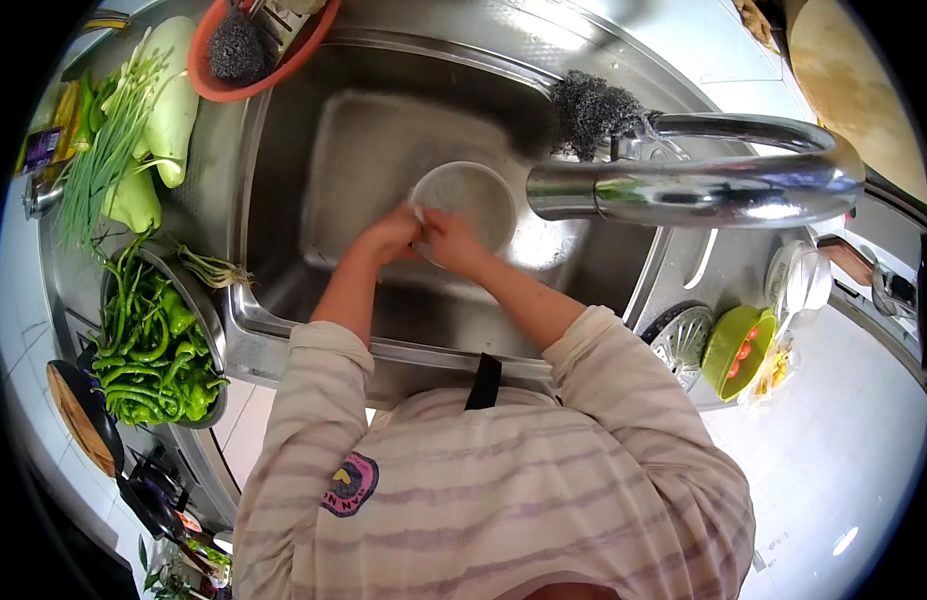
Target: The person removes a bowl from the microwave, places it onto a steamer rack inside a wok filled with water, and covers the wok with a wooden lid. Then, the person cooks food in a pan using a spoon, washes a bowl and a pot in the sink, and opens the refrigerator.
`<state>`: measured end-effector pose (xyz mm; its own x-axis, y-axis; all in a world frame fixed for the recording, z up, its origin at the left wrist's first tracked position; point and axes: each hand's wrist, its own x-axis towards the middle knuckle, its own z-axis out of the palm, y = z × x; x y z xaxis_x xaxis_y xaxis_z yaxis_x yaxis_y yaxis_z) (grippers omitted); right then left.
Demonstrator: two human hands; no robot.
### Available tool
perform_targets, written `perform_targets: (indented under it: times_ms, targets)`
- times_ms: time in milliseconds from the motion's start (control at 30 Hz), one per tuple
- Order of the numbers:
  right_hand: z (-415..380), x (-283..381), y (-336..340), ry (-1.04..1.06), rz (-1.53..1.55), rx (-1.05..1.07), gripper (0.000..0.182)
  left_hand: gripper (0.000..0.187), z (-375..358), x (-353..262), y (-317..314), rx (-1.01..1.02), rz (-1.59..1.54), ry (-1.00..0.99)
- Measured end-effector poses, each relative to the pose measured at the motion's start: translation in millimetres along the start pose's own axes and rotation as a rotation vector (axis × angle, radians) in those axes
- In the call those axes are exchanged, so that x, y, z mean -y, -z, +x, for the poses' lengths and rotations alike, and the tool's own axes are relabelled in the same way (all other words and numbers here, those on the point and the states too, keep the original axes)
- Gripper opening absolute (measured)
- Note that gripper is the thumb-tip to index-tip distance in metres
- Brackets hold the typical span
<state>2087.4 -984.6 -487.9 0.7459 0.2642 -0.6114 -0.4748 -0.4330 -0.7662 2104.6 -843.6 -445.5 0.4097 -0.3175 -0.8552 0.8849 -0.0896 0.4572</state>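
Observation:
Both my hands are low in the steel sink [364,130], at the near left edge of a round, pale bowl [474,195]. My left hand [389,235] is closed at the bowl's rim. Close beside it, my right hand [454,242] reaches over the rim with its fingers curled toward the left hand. Something small and whitish shows between the fingertips, too blurred to name. The chrome faucet [704,190] extends over the sink to the right of the bowl.
On the left counter lie pale green gourds [169,90], scallions [109,150] and a metal bowl [216,335] of green peppers. An orange basin [199,75] holds a scrubber. Another scrubber [594,110] sits by the faucet. A green basket [719,350] of tomatoes stands right.

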Motion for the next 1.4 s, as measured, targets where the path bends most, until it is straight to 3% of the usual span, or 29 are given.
perform_targets:
  times_ms: [33,67,100,133,167,200,233,267,333,400,467,533,600,633,700,733,800,833,867,900,933,1000,1033,1100,1267,1333,1400]
  targets:
    - [-25.0,17.2,16.0,0.063,-0.307,0.307,0.034,0.056,-2.0,1.1,2.7,0.046,0.014,0.010]
    - [-37.1,13.0,27.5,0.068,-0.309,0.304,0.034,0.058,-2.8,-0.9,4.4,0.089,0.031,0.015]
    - [-47.7,8.1,39.2,0.140,-0.525,0.347,0.033,0.058,-3.9,-0.8,2.8,0.087,0.035,0.010]
    - [-57.3,3.7,48.5,0.207,-0.738,0.388,0.033,0.055,-7.8,3.8,-1.8,-0.043,0.016,-0.024]
    - [-65.9,9.9,57.4,0.208,-0.733,0.382,0.033,0.053,-11.6,9.7,-7.1,-0.173,-0.002,-0.059]
    - [-73.9,24.7,67.5,0.235,-1.031,0.362,0.034,0.053,-12.6,16.7,-14.4,-0.173,0.006,-0.062]
    - [-81.8,33.7,76.6,0.257,-1.327,0.334,0.035,0.052,-13.5,25.1,-25.6,-0.585,0.473,-0.393]
    - [-90.2,33.8,84.6,0.256,-1.323,0.325,0.035,0.051,-17.3,30.7,-37.7,-0.988,0.945,-0.729]
    - [-104.8,33.1,99.6,0.379,-0.973,-0.017,0.037,0.044,-38.3,25.7,-64.2,-0.695,1.269,-0.685]
    - [-115.0,34.6,109.7,0.303,-0.849,-0.082,0.037,0.038,-32.8,37.6,-85.2,-0.355,1.295,-0.707]
    - [-122.4,27.7,118.9,0.194,-0.448,-0.307,0.033,0.035,-2.7,65.9,-91.0,-0.314,1.340,-0.644]
    - [-133.1,19.7,131.5,0.219,-0.387,-0.344,0.030,0.032,15.1,77.8,-91.8,-0.270,1.381,-0.582]
    - [-137.6,0.5,141.1,0.063,0.012,-0.370,0.031,0.017,21.6,70.8,-88.9,-0.342,1.516,-0.763]
    - [-142.2,-8.1,148.1,0.065,0.016,-0.378,0.031,0.017,19.4,67.3,-89.9,-0.338,1.523,-0.769]
    - [-151.6,-11.8,159.2,0.043,0.377,-0.334,0.031,0.008,4.9,48.6,-91.2,-0.391,1.350,-0.742]
    - [-157.0,-13.1,162.2,0.050,0.387,-0.339,0.031,0.008,5.9,44.9,-87.9,-0.390,1.362,-0.747]
    - [-172.0,9.4,166.1,-0.038,0.574,-0.360,0.031,0.010,7.0,34.8,-77.6,-0.385,0.983,-0.675]
    - [-176.4,17.7,164.5,-0.011,0.615,-0.414,0.029,0.010,3.7,30.3,-75.2,-0.390,0.994,-0.688]
    - [-175.7,15.4,166.0,0.004,0.620,-0.419,0.029,0.012,-2.5,25.3,-74.8,-0.287,0.922,-0.576]
    - [-175.9,8.2,166.8,0.020,0.619,-0.421,0.029,0.014,-9.3,24.3,-75.9,-0.182,0.845,-0.458]
    - [-177.4,3.0,167.8,0.033,0.615,-0.424,0.029,0.014,-14.5,26.8,-77.0,-0.179,0.849,-0.465]
    - [-181.7,5.8,170.7,0.050,0.611,-0.443,0.028,0.026,-24.0,34.2,-79.9,-0.055,0.186,-0.287]
    - [-183.5,7.6,171.8,0.062,0.607,-0.453,0.026,0.026,-27.9,37.7,-80.9,-0.054,0.185,-0.290]
    - [-187.9,16.1,174.5,0.063,0.590,-0.482,0.025,0.029,-41.9,37.0,-82.3,0.100,-0.359,-0.213]
    - [-186.1,11.7,191.6,0.149,0.452,-0.522,0.020,0.035,-74.3,27.6,-81.7,0.311,-0.632,-0.206]
    - [-183.3,16.7,204.0,0.262,0.175,-0.533,0.019,0.037,-79.8,24.6,-79.5,0.385,-0.688,-0.224]
    - [-193.8,63.5,208.9,0.239,0.113,-0.592,0.017,0.039,-83.9,23.5,-74.7,0.541,-0.762,-0.296]
